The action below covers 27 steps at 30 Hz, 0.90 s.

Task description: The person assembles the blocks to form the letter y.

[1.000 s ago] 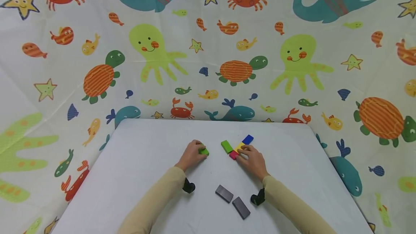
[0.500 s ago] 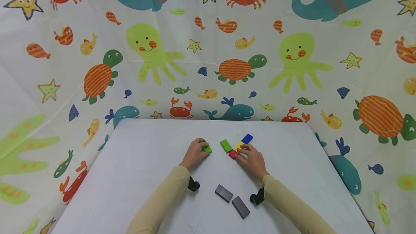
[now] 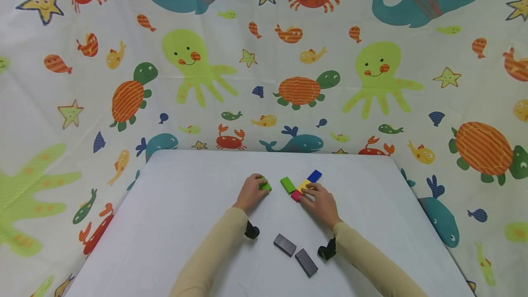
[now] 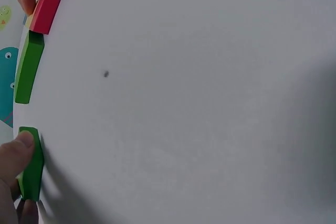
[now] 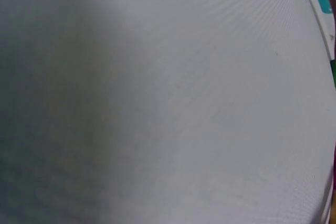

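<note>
The white bench (image 3: 173,205) carried two dark grey blocks (image 3: 306,262) nearest; past them, the left hand (image 3: 250,192) pinched a partly hidden, bright green block (image 3: 266,186) left of another green block (image 3: 288,185). The right hand (image 3: 323,204), its grip impossible to tell, partly covered a yellow block (image 3: 304,185) between a red block (image 3: 296,195) and a blue block (image 3: 315,176).
</note>
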Each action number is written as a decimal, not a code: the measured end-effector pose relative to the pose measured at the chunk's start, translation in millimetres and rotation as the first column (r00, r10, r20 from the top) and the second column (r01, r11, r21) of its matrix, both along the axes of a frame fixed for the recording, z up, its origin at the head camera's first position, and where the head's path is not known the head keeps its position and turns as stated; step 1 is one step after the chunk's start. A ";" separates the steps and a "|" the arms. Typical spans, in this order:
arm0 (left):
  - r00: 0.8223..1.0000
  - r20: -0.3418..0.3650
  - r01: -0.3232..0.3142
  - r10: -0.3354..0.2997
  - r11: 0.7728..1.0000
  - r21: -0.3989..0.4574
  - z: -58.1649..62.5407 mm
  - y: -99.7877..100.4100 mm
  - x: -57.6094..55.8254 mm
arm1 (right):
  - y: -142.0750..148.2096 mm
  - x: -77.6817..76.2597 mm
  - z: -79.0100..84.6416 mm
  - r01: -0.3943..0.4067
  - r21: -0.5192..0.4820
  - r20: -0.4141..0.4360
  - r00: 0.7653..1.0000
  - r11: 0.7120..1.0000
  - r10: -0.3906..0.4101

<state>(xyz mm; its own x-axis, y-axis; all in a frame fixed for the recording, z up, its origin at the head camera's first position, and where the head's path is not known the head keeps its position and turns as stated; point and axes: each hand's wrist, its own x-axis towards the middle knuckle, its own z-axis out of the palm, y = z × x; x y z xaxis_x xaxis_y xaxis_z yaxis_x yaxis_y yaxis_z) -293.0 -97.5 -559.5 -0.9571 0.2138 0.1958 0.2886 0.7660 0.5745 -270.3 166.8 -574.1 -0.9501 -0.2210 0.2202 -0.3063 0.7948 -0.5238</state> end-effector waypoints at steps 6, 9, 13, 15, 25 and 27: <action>0.998 0.049 -0.048 0.049 0.999 -0.018 7.8 10.6 -8.4 | 0.8 0.1 0.8 -0.007 0.005 0.001 1.000 1.000 0.007; 0.997 0.061 -0.042 0.045 0.998 -0.048 9.4 13.7 -13.7 | 0.8 0.5 1.5 -0.007 0.005 -0.002 1.000 1.000 0.007; 0.996 0.085 -0.007 0.015 0.995 -0.096 10.4 16.5 -22.0 | 1.2 0.6 2.1 -0.004 -0.002 -0.006 1.000 1.000 0.004; 0.994 0.105 0.011 0.001 0.994 -0.111 10.7 17.5 -25.4 | 1.4 0.9 2.2 0.000 -0.005 -0.005 1.000 1.000 0.000; 0.991 0.118 -0.057 0.065 0.996 -0.067 11.4 25.8 -27.1 | 1.4 -0.2 1.3 -0.007 -0.019 -0.002 1.000 1.000 0.007; 0.991 0.102 -0.084 0.090 0.995 -0.055 10.9 29.6 -26.3 | 1.4 -0.8 0.4 -0.004 -0.017 -0.003 1.000 1.000 0.004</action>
<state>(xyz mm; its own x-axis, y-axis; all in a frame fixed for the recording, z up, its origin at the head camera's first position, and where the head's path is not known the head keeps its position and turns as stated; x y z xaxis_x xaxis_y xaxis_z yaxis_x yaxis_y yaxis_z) -319.3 -67.9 -548.6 -0.9871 0.1358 0.0854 0.1603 0.8142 0.5580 -271.1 168.2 -573.7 -0.9486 -0.2206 0.2267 -0.3107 0.7845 -0.5366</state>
